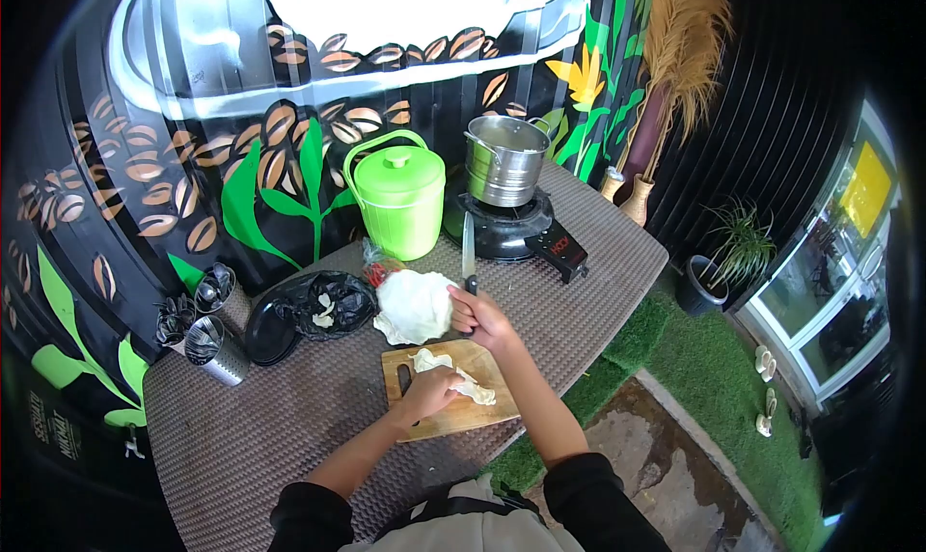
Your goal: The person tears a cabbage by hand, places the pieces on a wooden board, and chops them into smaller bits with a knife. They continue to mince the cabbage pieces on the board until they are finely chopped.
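My right hand [481, 320] is closed round the black handle of a knife [469, 245], its blade pointing up and away from me. Below it, a wooden cutting board [453, 423] with a handle slot lies near the table's front edge. On the board are pale, crinkled cabbage leaves [476, 391]. My left hand [431, 398] rests over them with its fingers curled, pressing on a leaf. Just behind the board sits a big whitish cabbage [413, 306], close to my right hand. The left fingertips are partly hidden.
Behind stand a lime-green lidded bucket [397, 200] and a steel pot [506, 161] on a portable gas stove [503, 226]. Left of the cabbage, a black plastic bag [340, 299] holds scraps beside black plates [273, 325] and metal cutlery holders [216, 351]. The woven table [318, 407] has a curved edge.
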